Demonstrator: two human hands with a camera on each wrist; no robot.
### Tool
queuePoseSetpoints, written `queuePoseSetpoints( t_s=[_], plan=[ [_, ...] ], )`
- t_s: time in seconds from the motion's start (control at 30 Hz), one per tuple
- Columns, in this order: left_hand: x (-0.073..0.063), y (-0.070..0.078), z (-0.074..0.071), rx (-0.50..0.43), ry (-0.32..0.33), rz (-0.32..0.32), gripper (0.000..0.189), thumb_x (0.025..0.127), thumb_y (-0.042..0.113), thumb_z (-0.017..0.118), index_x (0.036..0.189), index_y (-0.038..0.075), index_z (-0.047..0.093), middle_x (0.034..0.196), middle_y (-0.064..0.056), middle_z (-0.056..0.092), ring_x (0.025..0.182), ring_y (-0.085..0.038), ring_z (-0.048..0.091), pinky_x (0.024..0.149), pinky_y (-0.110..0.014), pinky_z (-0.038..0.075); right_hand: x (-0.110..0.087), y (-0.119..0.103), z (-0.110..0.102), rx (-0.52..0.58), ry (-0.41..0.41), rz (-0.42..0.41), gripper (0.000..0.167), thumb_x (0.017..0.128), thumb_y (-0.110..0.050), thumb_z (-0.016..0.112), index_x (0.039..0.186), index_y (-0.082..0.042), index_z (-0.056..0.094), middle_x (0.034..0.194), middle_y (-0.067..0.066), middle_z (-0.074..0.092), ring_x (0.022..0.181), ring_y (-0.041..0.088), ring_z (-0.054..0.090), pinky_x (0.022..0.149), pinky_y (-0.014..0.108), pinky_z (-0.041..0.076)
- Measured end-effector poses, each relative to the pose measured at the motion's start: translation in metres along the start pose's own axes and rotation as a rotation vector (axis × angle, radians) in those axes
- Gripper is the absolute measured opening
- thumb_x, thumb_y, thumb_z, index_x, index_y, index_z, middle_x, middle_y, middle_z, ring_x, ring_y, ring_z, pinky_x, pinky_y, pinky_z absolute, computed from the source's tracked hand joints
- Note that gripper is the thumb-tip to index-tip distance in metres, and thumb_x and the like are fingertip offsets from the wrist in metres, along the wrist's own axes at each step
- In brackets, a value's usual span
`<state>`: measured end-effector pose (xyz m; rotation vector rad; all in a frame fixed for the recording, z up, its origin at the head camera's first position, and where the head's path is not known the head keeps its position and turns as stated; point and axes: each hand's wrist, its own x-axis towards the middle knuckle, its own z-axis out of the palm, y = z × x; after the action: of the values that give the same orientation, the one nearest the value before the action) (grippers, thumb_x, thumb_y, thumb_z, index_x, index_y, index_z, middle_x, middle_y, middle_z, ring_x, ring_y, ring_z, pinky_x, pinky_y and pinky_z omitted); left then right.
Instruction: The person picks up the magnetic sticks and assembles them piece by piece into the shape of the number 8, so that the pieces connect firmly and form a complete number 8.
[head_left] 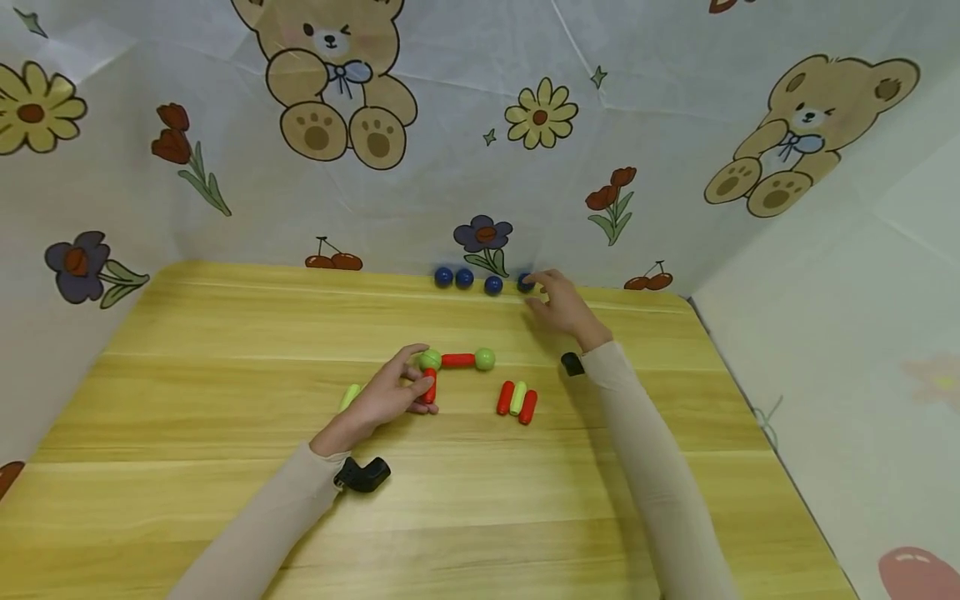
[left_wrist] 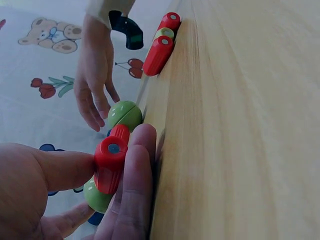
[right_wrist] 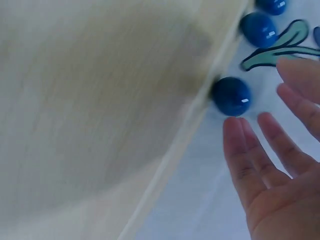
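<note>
My left hand (head_left: 381, 398) pinches a red rod (left_wrist: 107, 175) between thumb and fingers. This rod joins a green ball (head_left: 431, 359) at the corner of a small frame. From that ball a second red rod (head_left: 458, 360) runs right to another green ball (head_left: 485, 359). At the back of the table my right hand (head_left: 564, 310) reaches toward a blue ball (right_wrist: 231, 96), the rightmost of several. In the right wrist view its fingers are spread and fairly straight, fingertips right at that ball's edge.
More blue balls (head_left: 464, 278) line the table's back edge against the printed cloth (head_left: 465, 183). Right of the frame lie two red rods (head_left: 528, 407) with a yellow-green rod (head_left: 518, 398) between them. A yellow-green rod (head_left: 349, 397) lies partly behind my left hand.
</note>
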<state>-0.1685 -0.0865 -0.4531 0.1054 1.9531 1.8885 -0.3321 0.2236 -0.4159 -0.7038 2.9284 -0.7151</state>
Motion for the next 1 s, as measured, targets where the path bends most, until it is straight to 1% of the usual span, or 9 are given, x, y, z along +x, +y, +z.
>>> queuePoseSetpoints(
  t_s=[0.13,0.27,0.43,0.53,0.63,0.67,0.73,0.87,1.0],
  plan=[
    [0.0,0.0,-0.001,-0.002,0.005,-0.003,0.062,0.104,0.005,0.052,0.158,0.013,0.023,0.116,-0.024,0.047,0.086,-0.032,0.074,0.079,-0.037,0.06,0.014,0.008,0.0,-0.018,0.004,0.001,0.041,0.1,-0.007,0.058,0.139,0.004,0.052,0.139,0.03,0.044,0.118,0.046,0.053,0.101,0.054,0.046],
    [0.002,-0.001,-0.001,-0.006,0.004,-0.005,0.061,0.104,0.006,0.053,0.157,0.014,0.024,0.116,-0.024,0.048,0.085,-0.031,0.075,0.078,-0.037,0.06,0.023,0.014,0.0,-0.018,-0.001,0.024,0.042,0.099,-0.003,0.057,0.14,0.002,0.053,0.143,0.029,0.042,0.119,0.046,0.053,0.102,0.054,0.045],
    [0.003,-0.001,0.0,-0.021,-0.002,-0.011,0.062,0.103,0.006,0.053,0.157,0.015,0.025,0.116,-0.024,0.047,0.084,-0.031,0.074,0.078,-0.037,0.06,0.028,0.02,0.002,-0.002,-0.012,0.065,0.042,0.097,0.0,0.058,0.139,0.0,0.056,0.15,0.025,0.04,0.123,0.045,0.052,0.104,0.054,0.045],
    [0.003,-0.001,0.001,-0.022,-0.003,-0.008,0.062,0.103,0.006,0.053,0.157,0.014,0.025,0.116,-0.024,0.047,0.084,-0.031,0.074,0.078,-0.038,0.06,0.03,0.023,0.005,0.002,-0.015,0.081,0.04,0.096,0.001,0.058,0.137,-0.001,0.058,0.152,0.023,0.039,0.13,0.043,0.046,0.107,0.054,0.041],
    [0.003,-0.001,0.0,-0.022,-0.004,-0.006,0.062,0.103,0.005,0.053,0.157,0.014,0.025,0.116,-0.024,0.047,0.084,-0.03,0.074,0.078,-0.037,0.06,0.031,0.024,0.008,0.002,-0.015,0.093,0.036,0.097,0.0,0.059,0.133,-0.001,0.06,0.151,0.023,0.041,0.138,0.042,0.04,0.112,0.053,0.037],
    [0.003,-0.002,0.0,-0.02,-0.004,-0.003,0.062,0.103,0.005,0.053,0.157,0.014,0.024,0.116,-0.024,0.047,0.084,-0.03,0.074,0.078,-0.037,0.06,0.031,0.025,0.009,0.003,-0.014,0.093,0.035,0.097,0.0,0.059,0.132,-0.001,0.06,0.15,0.023,0.042,0.138,0.041,0.04,0.112,0.053,0.037],
    [0.003,-0.002,-0.001,-0.018,-0.003,-0.002,0.062,0.103,0.005,0.053,0.157,0.014,0.025,0.116,-0.024,0.047,0.083,-0.03,0.074,0.078,-0.037,0.06,0.03,0.024,0.011,0.007,-0.01,0.089,0.033,0.097,0.0,0.059,0.13,0.0,0.061,0.147,0.023,0.045,0.137,0.04,0.042,0.111,0.053,0.038],
    [0.004,-0.002,-0.002,-0.016,0.0,0.001,0.062,0.103,0.005,0.053,0.157,0.013,0.025,0.116,-0.024,0.047,0.083,-0.03,0.074,0.078,-0.037,0.06,0.028,0.022,0.014,0.007,-0.006,0.063,0.031,0.096,0.001,0.059,0.127,-0.002,0.063,0.139,0.022,0.054,0.128,0.039,0.051,0.103,0.053,0.045],
    [0.003,-0.003,-0.004,-0.012,-0.002,0.009,0.062,0.103,0.005,0.053,0.157,0.011,0.024,0.116,-0.024,0.047,0.085,-0.032,0.074,0.078,-0.038,0.06,0.024,0.018,0.017,-0.004,-0.017,0.044,0.03,0.097,0.0,0.06,0.127,-0.002,0.064,0.134,0.021,0.058,0.124,0.038,0.054,0.101,0.051,0.047]
  ],
)
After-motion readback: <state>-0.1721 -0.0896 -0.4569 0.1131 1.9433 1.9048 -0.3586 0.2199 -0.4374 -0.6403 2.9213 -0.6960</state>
